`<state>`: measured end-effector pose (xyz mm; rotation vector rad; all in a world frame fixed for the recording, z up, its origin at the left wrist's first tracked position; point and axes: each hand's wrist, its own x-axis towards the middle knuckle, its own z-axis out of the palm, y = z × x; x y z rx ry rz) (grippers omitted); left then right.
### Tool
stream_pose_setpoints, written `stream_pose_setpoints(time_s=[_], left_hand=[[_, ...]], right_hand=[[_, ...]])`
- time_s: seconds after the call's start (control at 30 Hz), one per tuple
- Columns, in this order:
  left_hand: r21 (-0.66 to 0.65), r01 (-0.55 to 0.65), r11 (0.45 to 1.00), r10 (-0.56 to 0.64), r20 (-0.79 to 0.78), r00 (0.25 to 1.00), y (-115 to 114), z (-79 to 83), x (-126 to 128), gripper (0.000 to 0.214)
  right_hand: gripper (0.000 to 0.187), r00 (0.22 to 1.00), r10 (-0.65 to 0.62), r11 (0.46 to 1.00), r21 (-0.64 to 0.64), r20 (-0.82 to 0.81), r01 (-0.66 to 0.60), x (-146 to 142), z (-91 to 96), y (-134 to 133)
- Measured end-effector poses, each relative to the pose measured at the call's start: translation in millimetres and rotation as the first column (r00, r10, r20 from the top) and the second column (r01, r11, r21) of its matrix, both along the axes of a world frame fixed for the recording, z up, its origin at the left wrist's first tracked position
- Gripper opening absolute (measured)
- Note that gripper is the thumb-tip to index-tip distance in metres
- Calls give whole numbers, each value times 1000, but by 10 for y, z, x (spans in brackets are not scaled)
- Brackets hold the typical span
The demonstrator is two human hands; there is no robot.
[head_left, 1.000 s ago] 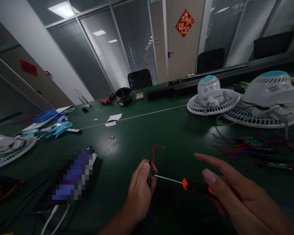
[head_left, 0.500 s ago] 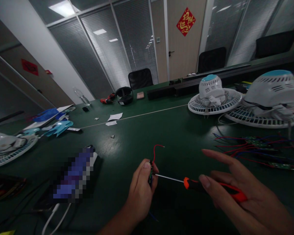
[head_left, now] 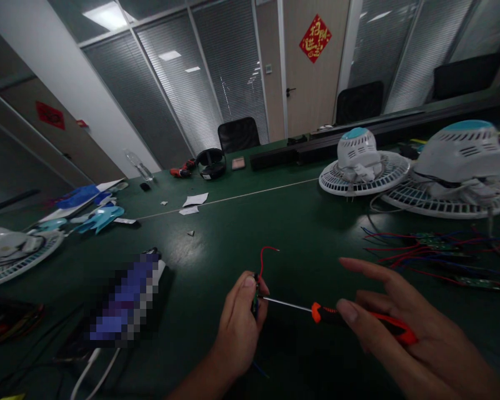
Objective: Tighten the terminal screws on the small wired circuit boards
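My left hand (head_left: 238, 328) is closed in a pinch on a small green circuit board (head_left: 255, 294), held upright just above the dark green table (head_left: 300, 222). A red wire (head_left: 264, 256) curls up from the board. My right hand (head_left: 400, 328) grips a screwdriver with an orange and black handle (head_left: 358, 320), thumb on the handle and index finger stretched out. The thin metal shaft (head_left: 285, 304) points left, and its tip meets the board between my left fingers.
Two white fan assemblies with round grilles (head_left: 362, 166) (head_left: 458, 178) lie at the right, with a tangle of red and blue wires and boards (head_left: 433, 253) before them. Another fan grille (head_left: 12, 253) lies at the left. A pixelated device (head_left: 125, 297) rests near my left arm.
My right hand has shifted its hold on the screwdriver handle, rolling it between the fingers. The left hand and the board have stayed put.
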<state>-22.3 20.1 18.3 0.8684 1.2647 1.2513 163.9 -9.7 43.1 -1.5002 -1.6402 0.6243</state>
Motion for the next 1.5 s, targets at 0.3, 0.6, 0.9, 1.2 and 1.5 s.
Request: stream_pose_setpoints(time_s=[0.3,0.6,0.9,1.2,1.5], left_hand=[[-11,24,1000,-23,46,999,-1,-18,-5,28],[-9,34,999,-34,3,999,7,-3,-10,27],[-2,53,999,-53,-2,999,-7,-29,-32,29],[16,56,998,-54,-87,995,-4,-40,-44,29],[23,23,999,-23,-12,1000,11,11,-15,25]], right_hand=[[52,996,-86,992,-87,13,87,6,-20,-20],[47,998,-64,998,-13,-25,64,-35,39,-34],[40,988,70,988,127,135,-87,64,-6,45],[44,994,61,993,98,91,-69,53,23,25],[45,994,66,994,84,92,-74,99,-97,-11]])
